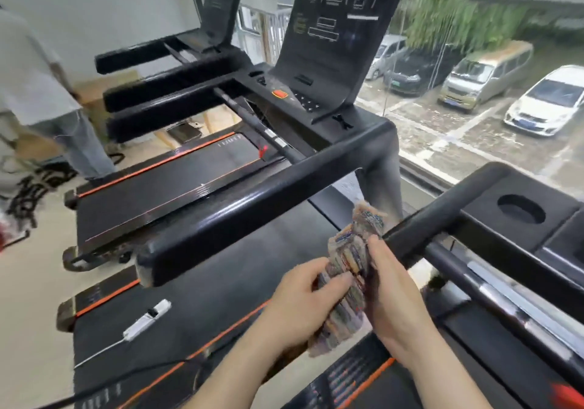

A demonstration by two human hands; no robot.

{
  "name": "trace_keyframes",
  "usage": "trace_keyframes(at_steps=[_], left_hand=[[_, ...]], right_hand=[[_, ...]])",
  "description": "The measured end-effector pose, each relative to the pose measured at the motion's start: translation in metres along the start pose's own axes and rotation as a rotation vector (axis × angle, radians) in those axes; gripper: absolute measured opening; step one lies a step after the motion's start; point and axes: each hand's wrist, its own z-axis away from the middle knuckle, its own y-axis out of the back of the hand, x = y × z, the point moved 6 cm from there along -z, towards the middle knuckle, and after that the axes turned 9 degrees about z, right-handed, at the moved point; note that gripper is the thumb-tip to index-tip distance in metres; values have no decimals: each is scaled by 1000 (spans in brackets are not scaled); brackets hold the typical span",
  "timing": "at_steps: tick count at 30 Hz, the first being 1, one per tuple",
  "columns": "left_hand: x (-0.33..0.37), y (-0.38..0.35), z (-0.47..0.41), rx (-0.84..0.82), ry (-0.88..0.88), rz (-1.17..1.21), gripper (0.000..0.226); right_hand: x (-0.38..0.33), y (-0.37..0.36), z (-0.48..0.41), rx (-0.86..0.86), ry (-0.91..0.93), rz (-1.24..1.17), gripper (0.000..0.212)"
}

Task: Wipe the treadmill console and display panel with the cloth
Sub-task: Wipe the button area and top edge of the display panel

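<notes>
While both hands [300,301] [392,295] grip cloth [350,260] | handrail [442,216] just beside right edge

Both bare forearms are observed entering from the lower edge of the view and converging toward its centre. The left hand [300,298] is presented with its back toward the camera. Its fingers [338,280] are curled onto the left side of a folded cloth [347,266] and pressed into the fabric. The right hand [392,285] is set against the cloth's right side, thumb side uppermost, with the cloth gripped. Most of its fingers are hidden behind the fabric. The two hands are held close together, with only the cloth between them. Both wrists are noted as roughly straight, in line with the forearms.
</notes>
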Motion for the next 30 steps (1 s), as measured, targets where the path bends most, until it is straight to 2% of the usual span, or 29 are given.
trace_keyframes(at_steps=[3, 4, 6, 9, 13, 15, 18, 20, 22, 25, 27, 30], left_hand=[[-12, 55, 15, 88, 38, 208, 32], [-16, 73, 21, 102, 48, 276, 33], [-23, 110, 34, 120, 57, 377, 28], [-42, 171, 57, 200, 36, 367, 13], [-62, 254, 86, 181, 47, 467, 30], [-64, 289, 96, 114, 24, 318, 28], [-59, 315, 97, -66, 19, -213, 37], [-56, 327, 85, -148, -11, -461, 40], [-51, 335, 68, -207, -86, -459, 35], [-30, 339, 50, -307, -181, -130, 34], [-14, 344, 40, -229, -173, -16, 37], [4, 361, 25, 67, -188, 17, 32]], right_hand=[[25, -49, -2, -129, -86, -23, 58], [31, -65, -1, -138, -89, -37, 58], [41, -101, 4, -138, -77, -87, 49], [63, -154, 7, -121, -45, -94, 36], [82, -213, 10, -7, 27, 20, 27], [82, -240, 13, 51, 43, 54, 28], [72, -274, 16, 89, 73, 99, 30], [61, -291, 18, 86, 99, 112, 30], [48, -302, 16, 93, 127, 132, 30], [28, -307, 6, 97, 188, 134, 39], [14, -309, 0, 41, 223, 118, 38], [-1, -318, -4, -64, 260, 99, 34]])
